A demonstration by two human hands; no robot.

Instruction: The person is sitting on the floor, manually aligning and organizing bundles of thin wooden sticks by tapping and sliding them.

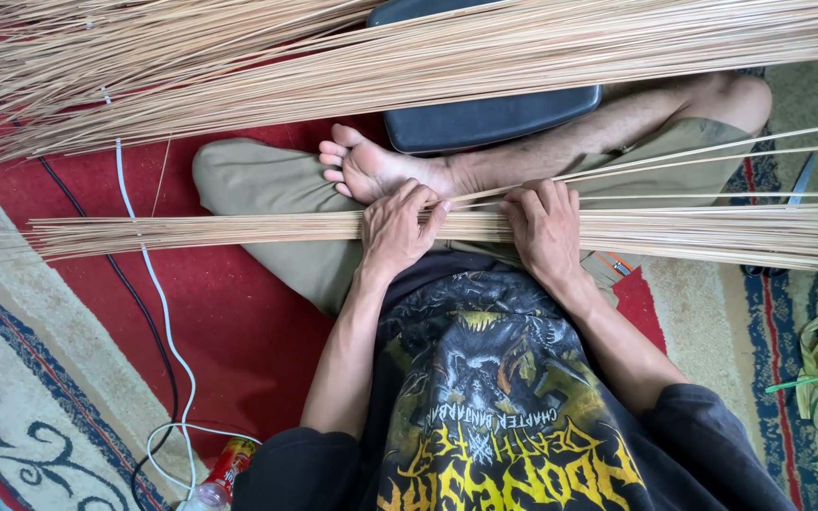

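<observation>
The person sits cross-legged on a red carpet (pixel 239 322), and a bundle of thin sticks (pixel 239 230) lies flat across the lap, running from far out on one side to far out on the other. Both hands rest on the middle of it, close together. The left hand (pixel 398 230) is curled over the top of the bundle, fingers wrapped down the far side and the thumb toward the body, so the sticks pass straight through its grasp. The right hand (pixel 543 227) sits just beside it, palm down, fingers bent over the same sticks and closed around them. A few loose sticks (pixel 712 151) splay upward from between the hands toward the right. Just beyond the hands lies a bare foot (pixel 371 168), nearly touching the left knuckles. Further off, a much larger heap of sticks (pixel 333 66) fans across a dark cushion (pixel 485 121). A white cable (pixel 158 293) trails over the carpet under the bundle's left end.
</observation>
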